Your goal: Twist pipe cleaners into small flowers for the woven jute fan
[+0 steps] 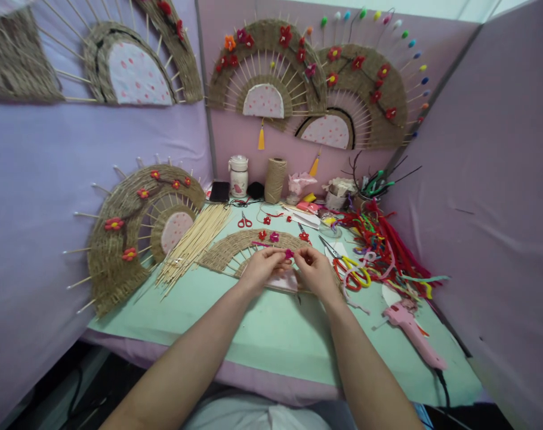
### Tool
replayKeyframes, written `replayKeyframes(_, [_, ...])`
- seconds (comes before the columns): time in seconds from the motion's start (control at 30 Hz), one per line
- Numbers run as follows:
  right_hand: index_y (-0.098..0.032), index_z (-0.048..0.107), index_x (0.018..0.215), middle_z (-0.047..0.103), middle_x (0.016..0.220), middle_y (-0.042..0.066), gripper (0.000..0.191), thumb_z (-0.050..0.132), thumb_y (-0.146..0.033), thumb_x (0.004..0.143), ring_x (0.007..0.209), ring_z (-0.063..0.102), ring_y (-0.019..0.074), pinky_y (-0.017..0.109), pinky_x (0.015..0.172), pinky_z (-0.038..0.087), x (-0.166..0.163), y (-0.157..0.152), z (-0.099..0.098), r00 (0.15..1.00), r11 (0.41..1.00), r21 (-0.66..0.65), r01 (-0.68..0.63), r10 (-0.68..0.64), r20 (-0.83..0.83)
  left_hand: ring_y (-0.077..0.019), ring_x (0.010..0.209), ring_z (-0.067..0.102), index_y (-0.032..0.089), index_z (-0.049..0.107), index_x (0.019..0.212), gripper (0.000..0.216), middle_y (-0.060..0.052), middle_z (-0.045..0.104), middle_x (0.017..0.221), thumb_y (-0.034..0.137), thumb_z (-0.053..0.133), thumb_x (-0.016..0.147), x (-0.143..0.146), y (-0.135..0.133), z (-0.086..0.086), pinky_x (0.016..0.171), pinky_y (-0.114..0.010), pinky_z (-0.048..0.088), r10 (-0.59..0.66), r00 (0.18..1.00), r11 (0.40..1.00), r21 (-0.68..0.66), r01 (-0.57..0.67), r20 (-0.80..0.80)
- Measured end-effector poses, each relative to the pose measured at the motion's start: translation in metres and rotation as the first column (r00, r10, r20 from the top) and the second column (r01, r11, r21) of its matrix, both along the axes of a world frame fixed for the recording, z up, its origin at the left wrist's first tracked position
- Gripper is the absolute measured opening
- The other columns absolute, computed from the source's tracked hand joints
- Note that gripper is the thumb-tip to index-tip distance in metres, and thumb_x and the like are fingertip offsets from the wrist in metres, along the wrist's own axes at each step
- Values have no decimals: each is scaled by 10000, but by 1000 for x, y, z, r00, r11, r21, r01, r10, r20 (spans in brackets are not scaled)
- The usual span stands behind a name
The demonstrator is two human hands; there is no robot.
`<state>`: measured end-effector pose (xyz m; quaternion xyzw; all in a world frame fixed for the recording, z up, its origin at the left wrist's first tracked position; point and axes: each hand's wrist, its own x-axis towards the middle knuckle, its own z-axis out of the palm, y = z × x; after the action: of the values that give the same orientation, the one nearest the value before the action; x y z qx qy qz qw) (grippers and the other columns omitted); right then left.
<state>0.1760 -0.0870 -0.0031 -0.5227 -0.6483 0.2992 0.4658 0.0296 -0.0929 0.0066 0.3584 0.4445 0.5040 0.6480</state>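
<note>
My left hand (pixel 263 267) and my right hand (pixel 315 270) meet over a half-made woven twine fan (pixel 229 251) lying on the green table (pixel 271 334). Both hands pinch a small magenta pipe-cleaner flower (pixel 289 254) between their fingertips. Several red and pink flowers (pixel 271 236) lie on the fan's arc just beyond my fingers. The fan's pale centre piece (pixel 284 282) shows under my hands.
A bundle of bamboo sticks (pixel 193 245) lies left of the fan, beside a finished fan (pixel 132 233) leaning on the left wall. Yellow scissors (pixel 349 266), a pile of pipe cleaners (pixel 383 245), a pink glue gun (pixel 412 331), red scissors (pixel 244 222) and a twine spool (pixel 275 179) sit right and behind.
</note>
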Motion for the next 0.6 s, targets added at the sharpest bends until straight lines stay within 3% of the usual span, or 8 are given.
replayKeyframes(0.1, [-189,560,727,573,700,16,160,493,-323,783,628,501,146,256,593,386,-2,-3,2,991,992,123,-26,9,135,-124,583,590,143,670,753,138,-33,661,638,163,680,616,1,-2,2,564,-224,460,96,980,990,119,-76,-174])
replayKeyframes(0.23, [-194,563,744,580,759,31,173,479,-328,812,694,527,160,264,632,407,-5,-6,5,990,986,149,-69,50,130,-111,565,556,150,661,697,114,-8,630,597,159,697,590,3,-1,1,554,-218,440,155,968,975,190,-118,-199])
replayKeyframes(0.4, [-200,595,936,620,930,56,247,462,-389,848,856,568,183,281,716,448,-2,-4,7,990,990,112,-84,95,-102,-86,593,563,135,636,769,215,-22,641,683,206,743,596,-1,0,-1,586,-201,448,32,992,992,114,-46,122])
replayKeyframes(0.6, [-219,594,1014,558,1081,80,226,502,-338,845,1016,526,199,312,814,441,-1,-8,12,995,957,279,-72,87,-39,-72,638,584,152,600,818,245,-22,638,738,147,746,621,-9,1,0,638,-187,471,-160,900,987,74,142,405])
